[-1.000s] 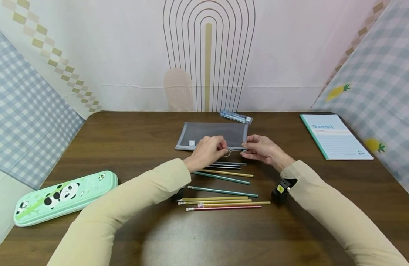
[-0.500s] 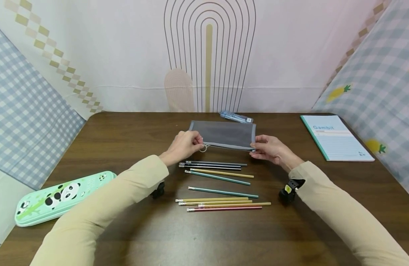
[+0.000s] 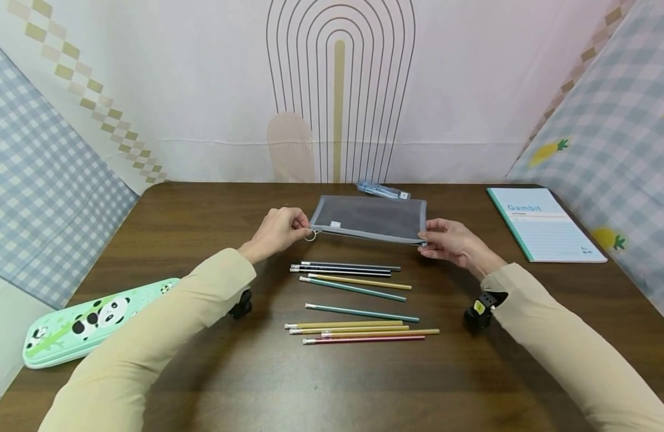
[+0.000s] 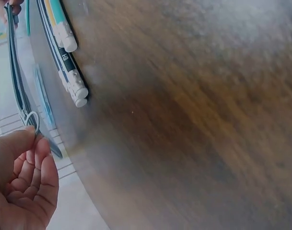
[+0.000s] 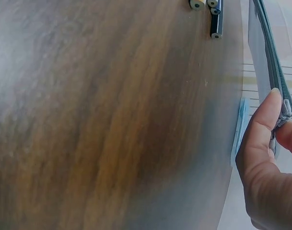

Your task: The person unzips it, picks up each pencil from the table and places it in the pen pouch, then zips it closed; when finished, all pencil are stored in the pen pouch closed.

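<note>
A grey mesh zipper pouch [image 3: 370, 217] with light grey edging is held near the back of the table, its zipper edge toward me. My left hand [image 3: 280, 233] pinches the zipper's ring pull [image 3: 310, 236] between thumb and forefinger at the pouch's left front corner; the left wrist view shows this ring [image 4: 34, 120] close up. At the opposite front corner, my right hand [image 3: 455, 246] pinches the zipper end between thumb and fingers, as the right wrist view also shows with the thumb [image 5: 268, 110] on the edge. Several pencils [image 3: 353, 289] lie in loose rows in front of the pouch.
To the left lies a mint pencil case [image 3: 102, 318] with a panda print, partly behind my left sleeve. A clear blue packet [image 3: 383, 190] sits behind the pouch. At the back right is a notebook [image 3: 545, 223]. A patterned cloth [image 3: 218, 90] hangs behind the table.
My left hand has drawn the ring pull leftward along the zipper, from near the right corner to the left one. The pouch and my right hand have shifted a little right.
</note>
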Available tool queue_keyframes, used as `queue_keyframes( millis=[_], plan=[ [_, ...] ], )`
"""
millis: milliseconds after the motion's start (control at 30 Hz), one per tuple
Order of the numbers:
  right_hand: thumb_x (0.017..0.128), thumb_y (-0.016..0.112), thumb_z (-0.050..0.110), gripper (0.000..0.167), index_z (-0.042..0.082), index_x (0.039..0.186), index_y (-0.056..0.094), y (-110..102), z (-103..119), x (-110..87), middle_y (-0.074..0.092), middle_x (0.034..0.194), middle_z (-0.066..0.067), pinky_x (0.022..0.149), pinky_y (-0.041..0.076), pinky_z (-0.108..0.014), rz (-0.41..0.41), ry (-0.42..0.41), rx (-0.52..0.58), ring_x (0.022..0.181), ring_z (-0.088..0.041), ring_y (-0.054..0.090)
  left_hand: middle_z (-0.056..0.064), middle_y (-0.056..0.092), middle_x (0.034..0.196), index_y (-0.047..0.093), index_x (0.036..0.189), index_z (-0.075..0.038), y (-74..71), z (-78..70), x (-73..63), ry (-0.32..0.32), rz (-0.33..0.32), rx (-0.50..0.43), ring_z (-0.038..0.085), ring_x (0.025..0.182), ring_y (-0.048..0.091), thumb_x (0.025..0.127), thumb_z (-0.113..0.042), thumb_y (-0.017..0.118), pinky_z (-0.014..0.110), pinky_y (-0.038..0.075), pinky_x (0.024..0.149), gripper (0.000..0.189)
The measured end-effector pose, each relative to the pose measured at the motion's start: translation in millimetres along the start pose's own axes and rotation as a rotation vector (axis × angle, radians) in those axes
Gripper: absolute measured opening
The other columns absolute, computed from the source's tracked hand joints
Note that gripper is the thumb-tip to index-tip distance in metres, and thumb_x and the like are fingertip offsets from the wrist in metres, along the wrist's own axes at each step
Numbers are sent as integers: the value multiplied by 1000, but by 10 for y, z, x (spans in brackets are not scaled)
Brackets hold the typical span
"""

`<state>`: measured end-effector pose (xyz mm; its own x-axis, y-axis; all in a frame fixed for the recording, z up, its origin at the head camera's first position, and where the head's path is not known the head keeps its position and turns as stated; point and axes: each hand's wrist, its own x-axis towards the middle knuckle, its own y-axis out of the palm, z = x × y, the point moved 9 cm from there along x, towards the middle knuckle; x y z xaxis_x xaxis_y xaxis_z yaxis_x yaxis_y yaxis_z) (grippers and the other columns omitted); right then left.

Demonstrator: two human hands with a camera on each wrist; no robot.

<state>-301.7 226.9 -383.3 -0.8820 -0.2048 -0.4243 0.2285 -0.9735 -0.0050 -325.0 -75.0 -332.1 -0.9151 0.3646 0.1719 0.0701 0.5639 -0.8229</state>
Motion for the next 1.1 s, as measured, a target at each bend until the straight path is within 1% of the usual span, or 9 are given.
queue_keyframes(
  millis=[100, 400, 767, 1033, 1100],
  plan=[
    [96, 49, 4, 21, 5, 115, 40, -6, 12, -5, 58, 79, -1, 66, 57, -20, -3, -9, -1, 66, -10, 64, 5, 67, 76, 67, 81, -5, -15, 6, -2, 6, 2, 5, 15, 70, 60, 83, -10, 71, 24, 47, 62, 7],
    [96, 50, 4, 21, 5, 115, 41, -11, 28, 12, 59, 77, -1, 65, 57, -20, -5, -10, 0, 65, -10, 63, 5, 67, 76, 67, 81, -6, -42, 63, -8, -2, 4, 18, 16, 70, 59, 83, -11, 71, 24, 46, 63, 7],
    [96, 49, 4, 23, 6, 117, 41, -71, -23, 15, 59, 74, 0, 63, 56, -19, -20, 2, -3, 64, -9, 63, 3, 66, 76, 66, 81, -7, -39, 112, -32, -20, 57, 48, 14, 69, 57, 85, -13, 70, 24, 44, 62, 8],
    [96, 49, 3, 21, 6, 114, 40, -29, -52, -2, 59, 74, 0, 64, 56, -19, 4, 0, 23, 64, -10, 64, 3, 63, 74, 64, 81, -7, -24, 133, -39, 3, 76, 63, 13, 67, 53, 86, -12, 69, 23, 42, 59, 9],
    [96, 49, 2, 21, 6, 115, 40, -22, -60, -1, 58, 74, 0, 64, 56, -19, 5, 3, 35, 64, -10, 64, 3, 63, 73, 65, 80, -6, -16, 144, -37, 3, 79, 52, 13, 66, 53, 85, -11, 70, 23, 41, 59, 9]
  ],
)
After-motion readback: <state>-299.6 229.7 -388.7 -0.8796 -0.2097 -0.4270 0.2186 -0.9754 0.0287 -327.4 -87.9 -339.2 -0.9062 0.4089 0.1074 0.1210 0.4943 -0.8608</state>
